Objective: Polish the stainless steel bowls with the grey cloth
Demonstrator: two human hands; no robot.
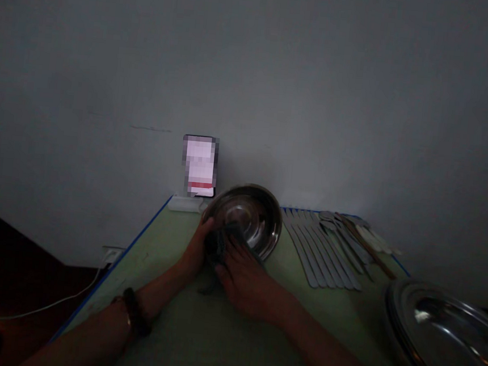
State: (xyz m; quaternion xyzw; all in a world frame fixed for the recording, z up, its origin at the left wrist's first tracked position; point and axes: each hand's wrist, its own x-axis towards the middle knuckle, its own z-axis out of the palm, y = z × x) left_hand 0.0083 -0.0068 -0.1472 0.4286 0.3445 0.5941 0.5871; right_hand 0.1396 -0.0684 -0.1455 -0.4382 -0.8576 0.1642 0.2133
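Note:
A shiny metal bowl (272, 208) is tipped up on the table, its inside turned toward me. My left hand (196, 248) grips its left rim, thumb on the inner edge. A dark cloth (236, 231) lies bunched against the lower inner side of the bowl. Over it presses my right hand (244, 274), with the fingers along the cloth and partly lost in shadow. To the right of the bowl, several forks (318, 258) lie side by side in a row.
Spoons (342, 231) and a brown wooden stick (369, 248) lie beyond the forks. Large metal dishes (448, 332) are stacked at the right edge. A lit phone (200, 165) stands against the wall on the green table (152, 260). A white cable (58, 300) hangs left.

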